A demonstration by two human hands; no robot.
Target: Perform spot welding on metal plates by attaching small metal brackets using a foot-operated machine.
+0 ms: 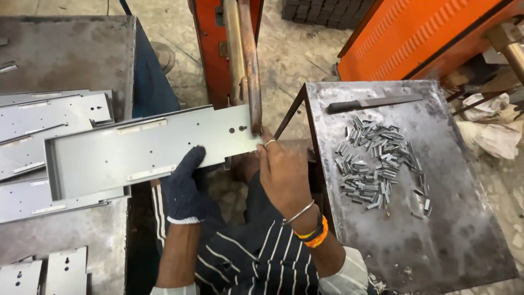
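While the left hand [184,186] (in a dark glove) grips the grey metal panel [147,150], right hand [284,175] fingers pinch its end beside the rusty bar [251,65].

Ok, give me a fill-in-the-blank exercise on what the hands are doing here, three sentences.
1. The left hand wears a dark ____ and supports the grey sheet-metal panel from below.
2. The bare right hand touches the panel's ____ end, by the copper-coloured bar.
3. The pile of small metal clips lies on the steel table, with a ____ lying above it.

Missing words: glove; right; knife
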